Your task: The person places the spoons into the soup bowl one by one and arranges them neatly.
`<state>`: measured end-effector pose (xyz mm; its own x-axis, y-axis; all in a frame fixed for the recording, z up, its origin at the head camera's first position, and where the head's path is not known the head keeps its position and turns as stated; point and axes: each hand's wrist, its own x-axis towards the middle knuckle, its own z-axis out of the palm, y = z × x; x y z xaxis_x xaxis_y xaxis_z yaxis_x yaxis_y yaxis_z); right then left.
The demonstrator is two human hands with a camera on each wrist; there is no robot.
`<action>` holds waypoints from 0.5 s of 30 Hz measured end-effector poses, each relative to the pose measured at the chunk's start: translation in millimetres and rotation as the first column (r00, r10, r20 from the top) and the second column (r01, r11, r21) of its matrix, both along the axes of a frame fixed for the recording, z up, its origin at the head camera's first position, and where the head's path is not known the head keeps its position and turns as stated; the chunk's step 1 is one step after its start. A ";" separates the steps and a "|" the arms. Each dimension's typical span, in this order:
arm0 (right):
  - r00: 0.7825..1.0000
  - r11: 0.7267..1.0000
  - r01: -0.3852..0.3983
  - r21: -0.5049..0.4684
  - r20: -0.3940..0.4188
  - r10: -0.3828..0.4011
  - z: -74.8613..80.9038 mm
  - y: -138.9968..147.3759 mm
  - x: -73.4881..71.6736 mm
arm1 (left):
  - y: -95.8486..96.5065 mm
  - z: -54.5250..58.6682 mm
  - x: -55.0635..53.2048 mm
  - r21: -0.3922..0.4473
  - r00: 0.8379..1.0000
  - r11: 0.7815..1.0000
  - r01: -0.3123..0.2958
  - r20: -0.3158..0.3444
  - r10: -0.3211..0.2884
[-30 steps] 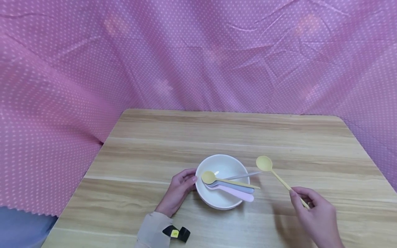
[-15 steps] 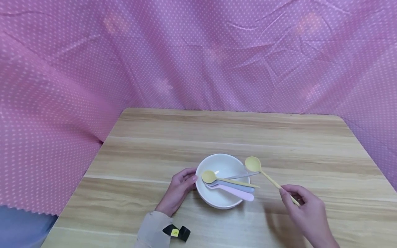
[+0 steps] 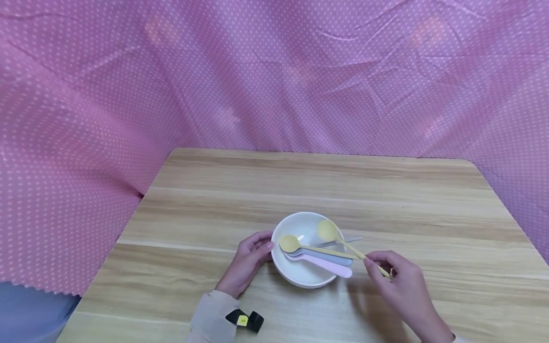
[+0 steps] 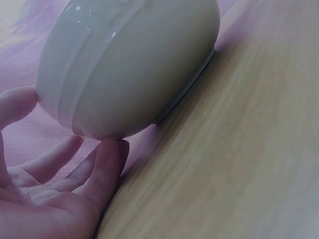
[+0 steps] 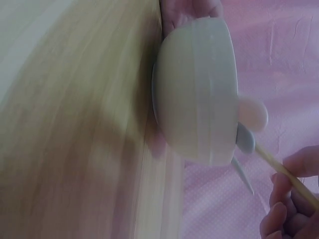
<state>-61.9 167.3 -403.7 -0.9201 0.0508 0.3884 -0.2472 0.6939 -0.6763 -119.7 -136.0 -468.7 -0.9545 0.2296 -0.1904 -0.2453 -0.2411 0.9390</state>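
A white bowl (image 3: 296, 276) stands on the wooden table. My left hand (image 3: 246, 264) touches its left side; in the left wrist view the fingertips and thumb of that hand (image 4: 55, 199) rest against the outer wall. My right hand (image 3: 403, 283) pinches the handle of a yellow spoon (image 3: 328, 231), whose head is over the bowl's right part. Whether it touches the bowl is unclear. Inside lie another yellow spoon (image 3: 289, 244), a pink-handled utensil (image 3: 328, 266), a blue-grey one (image 3: 332, 258) and a thin grey handle (image 3: 352, 239). Their handles stick out over the right rim.
The wooden table (image 3: 206, 200) spreads out around the bowl. A pink dotted cloth (image 3: 257, 85) hangs behind the table and along both sides. A black strap with a yellow tag (image 3: 242, 320) sits by the left sleeve.
My right hand has moved left with the yellow spoon, bringing its head from right of the bowl to above it. The left hand and the bowl have stayed nearly still.
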 end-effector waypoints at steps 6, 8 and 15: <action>0.999 0.999 -0.048 0.009 -0.005 0.048 -0.9 -7.4 -2.0 | 0.4 -1.1 0.2 -0.002 1.000 1.000 0.000 -0.011 0.000; 0.999 0.998 -0.054 0.019 -0.004 0.054 -1.1 -9.1 -2.3 | 0.3 -1.7 0.0 0.000 1.000 1.000 0.001 -0.016 -0.001; 0.997 0.996 -0.067 0.065 -0.026 0.069 0.6 -10.5 -5.1 | -0.4 -2.0 -0.3 0.001 1.000 1.000 0.004 -0.020 -0.004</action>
<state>-67.0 156.8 -403.1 -0.9092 -0.0370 0.4147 -0.3135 0.7164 -0.6233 -120.0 -136.3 -470.7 -0.9570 0.2340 -0.1713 -0.2279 -0.2414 0.9433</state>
